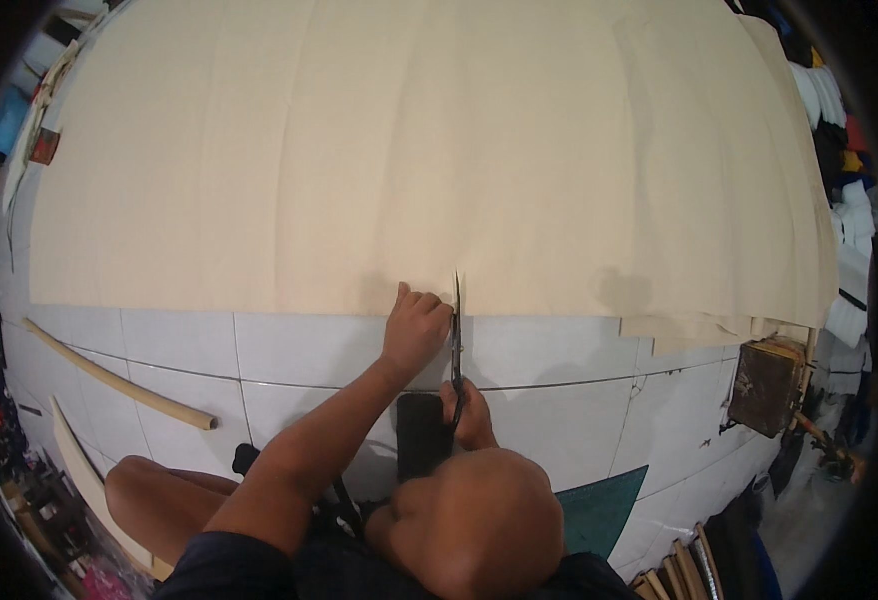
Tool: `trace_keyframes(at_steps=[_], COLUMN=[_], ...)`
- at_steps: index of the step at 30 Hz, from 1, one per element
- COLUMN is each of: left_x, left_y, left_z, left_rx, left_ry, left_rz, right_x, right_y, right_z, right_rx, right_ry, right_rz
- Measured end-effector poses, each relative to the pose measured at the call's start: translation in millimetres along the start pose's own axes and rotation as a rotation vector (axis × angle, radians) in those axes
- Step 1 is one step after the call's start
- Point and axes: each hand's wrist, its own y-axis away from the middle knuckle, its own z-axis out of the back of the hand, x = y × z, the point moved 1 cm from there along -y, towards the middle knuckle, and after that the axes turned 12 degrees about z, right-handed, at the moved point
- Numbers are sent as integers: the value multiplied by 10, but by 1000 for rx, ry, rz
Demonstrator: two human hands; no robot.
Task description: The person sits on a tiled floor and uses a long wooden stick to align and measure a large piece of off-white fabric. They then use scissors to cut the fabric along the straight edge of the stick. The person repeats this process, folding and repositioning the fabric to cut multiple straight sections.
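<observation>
Lower left of frame: two long wooden sticks (119,382) lie on the white tiled floor (189,345), well apart from the work. Centre: big sheet of cream fabric (409,150) spread flat on the floor, filling the upper frame, near edge running across mid-frame. Left hand (416,325) rests flat, fingers together, pressing the fabric edge just left of the cut line. Right hand (471,412) is clamped on the handles of black scissors (456,340), blades pointing up-frame, tips just into the fabric edge. A dark phone (423,432) lies beside that hand. Cut looks barely begun; nearly the whole sheet ahead is uncut. Right: green mat corner (599,510), brown wooden box (765,385).
</observation>
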Motion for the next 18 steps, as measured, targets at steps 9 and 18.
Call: trace_keyframes(at_steps=[9,18], left_x=[-1,-3], left_y=[10,17], left_z=[-38,-23], left_rx=[-9,4], left_ry=[77,168], left_rz=[2,46], right_x=[-140,5], right_y=[108,-463], right_z=[-47,30], right_rx=[-102,-78], right_ry=[22,-113], right_rz=[38,-38])
